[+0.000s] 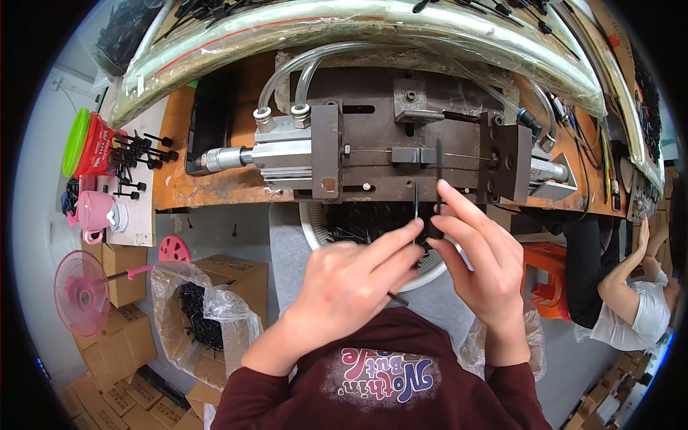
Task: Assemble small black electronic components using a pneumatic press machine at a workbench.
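Note:
My right hand point(486, 261) pinches a slim black rod point(439, 161) between thumb and fingers. The rod stands roughly upright in front of the metal clamping fixture point(373, 168), its upper end overlapping the fixture's middle. Close beside it, my left hand point(358, 279) is closed with the fingertips around a thin dark pin point(416, 197) with a shiny edge. Another dark tip shows below the left fingers, partly hidden by them. Beneath both hands is a white basket point(312, 228) holding many thin black parts, partly covered by my hands.
Pneumatic cylinders point(283, 154) with clear hoses flank the fixture on the wooden bench point(168, 172). Black knobbed parts point(140, 152) and a pink cup point(94, 211) lie at left. Below are a pink fan point(82, 292) and cartons point(118, 344). Another person point(634, 294) sits at right.

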`<move>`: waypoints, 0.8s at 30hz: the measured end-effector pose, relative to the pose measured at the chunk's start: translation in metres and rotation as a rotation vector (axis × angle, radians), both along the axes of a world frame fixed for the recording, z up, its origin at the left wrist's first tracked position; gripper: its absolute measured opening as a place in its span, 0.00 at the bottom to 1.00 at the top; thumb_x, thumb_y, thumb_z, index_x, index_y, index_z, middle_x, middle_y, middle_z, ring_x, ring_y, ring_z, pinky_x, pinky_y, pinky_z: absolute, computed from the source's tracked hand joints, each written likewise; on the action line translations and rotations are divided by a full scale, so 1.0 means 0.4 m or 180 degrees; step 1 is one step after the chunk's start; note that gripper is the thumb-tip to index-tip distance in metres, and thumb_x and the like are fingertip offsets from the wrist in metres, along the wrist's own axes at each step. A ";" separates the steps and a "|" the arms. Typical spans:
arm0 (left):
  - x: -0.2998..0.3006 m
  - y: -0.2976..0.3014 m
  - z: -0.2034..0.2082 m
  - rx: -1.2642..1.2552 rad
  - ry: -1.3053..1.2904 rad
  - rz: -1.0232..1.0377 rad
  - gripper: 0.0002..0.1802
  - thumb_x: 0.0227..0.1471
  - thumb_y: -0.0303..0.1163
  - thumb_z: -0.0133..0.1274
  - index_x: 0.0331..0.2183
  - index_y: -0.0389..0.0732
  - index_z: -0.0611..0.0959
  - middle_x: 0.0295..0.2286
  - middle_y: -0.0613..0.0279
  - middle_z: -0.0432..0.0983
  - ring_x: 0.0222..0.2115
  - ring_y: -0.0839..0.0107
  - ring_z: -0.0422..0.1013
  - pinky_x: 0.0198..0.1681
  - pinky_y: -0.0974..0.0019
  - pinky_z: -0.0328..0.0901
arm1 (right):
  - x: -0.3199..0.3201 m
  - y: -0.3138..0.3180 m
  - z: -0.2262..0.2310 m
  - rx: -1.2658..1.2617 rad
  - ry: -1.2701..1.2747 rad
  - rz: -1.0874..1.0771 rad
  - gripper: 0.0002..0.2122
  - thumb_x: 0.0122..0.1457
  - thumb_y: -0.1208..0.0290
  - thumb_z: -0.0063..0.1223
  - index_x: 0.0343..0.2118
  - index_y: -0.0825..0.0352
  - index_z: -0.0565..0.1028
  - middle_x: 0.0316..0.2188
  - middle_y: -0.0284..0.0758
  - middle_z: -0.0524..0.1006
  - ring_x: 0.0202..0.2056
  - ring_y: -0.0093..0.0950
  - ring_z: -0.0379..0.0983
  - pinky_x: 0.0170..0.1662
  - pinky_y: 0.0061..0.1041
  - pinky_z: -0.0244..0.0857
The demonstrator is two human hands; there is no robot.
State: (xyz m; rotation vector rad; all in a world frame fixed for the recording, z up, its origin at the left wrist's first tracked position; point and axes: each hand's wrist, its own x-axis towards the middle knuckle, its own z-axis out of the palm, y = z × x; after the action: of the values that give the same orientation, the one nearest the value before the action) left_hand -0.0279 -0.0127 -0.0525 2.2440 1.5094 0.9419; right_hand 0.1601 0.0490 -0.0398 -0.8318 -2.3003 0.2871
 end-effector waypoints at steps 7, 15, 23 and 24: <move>-0.007 -0.044 -0.001 -0.0817 -0.1430 0.0248 0.26 0.36 0.38 0.72 0.37 0.36 0.81 0.37 0.58 0.74 0.25 0.74 0.71 0.29 0.74 0.65 | -0.060 0.013 -0.002 0.0219 -0.0631 -0.0222 0.12 0.44 0.78 0.64 0.34 0.68 0.75 0.49 0.40 0.77 0.19 0.25 0.71 0.25 0.22 0.65; -0.051 -0.065 0.012 -0.0886 -0.3217 -0.0113 0.22 0.67 0.40 0.32 0.42 0.32 0.74 0.35 0.55 0.71 0.24 0.77 0.64 0.28 0.74 0.60 | -0.064 0.023 0.024 0.0315 -0.1030 -0.0145 0.12 0.44 0.76 0.54 0.34 0.69 0.74 0.51 0.45 0.75 0.15 0.22 0.67 0.25 0.20 0.65; -0.135 -0.070 0.073 0.1016 -0.1110 0.1713 0.10 0.55 0.30 0.56 0.38 0.38 0.86 0.31 0.62 0.69 0.33 0.73 0.65 0.34 0.71 0.62 | -0.045 0.076 0.134 -0.0283 0.0062 0.0201 0.11 0.47 0.75 0.65 0.32 0.69 0.75 0.38 0.40 0.80 0.26 0.30 0.78 0.29 0.22 0.70; -0.161 -0.078 0.064 0.1253 -0.0840 0.2082 0.11 0.53 0.29 0.58 0.39 0.38 0.86 0.30 0.65 0.65 0.30 0.74 0.62 0.31 0.73 0.58 | -0.053 0.074 0.166 -0.0262 0.0414 0.0141 0.10 0.47 0.78 0.66 0.31 0.69 0.76 0.33 0.40 0.81 0.28 0.31 0.79 0.30 0.23 0.71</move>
State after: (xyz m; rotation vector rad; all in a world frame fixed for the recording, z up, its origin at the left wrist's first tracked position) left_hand -0.0924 -0.0438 -0.0270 1.7365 2.1105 1.7724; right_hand 0.1388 0.0787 0.0267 -0.7799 -2.1998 0.4451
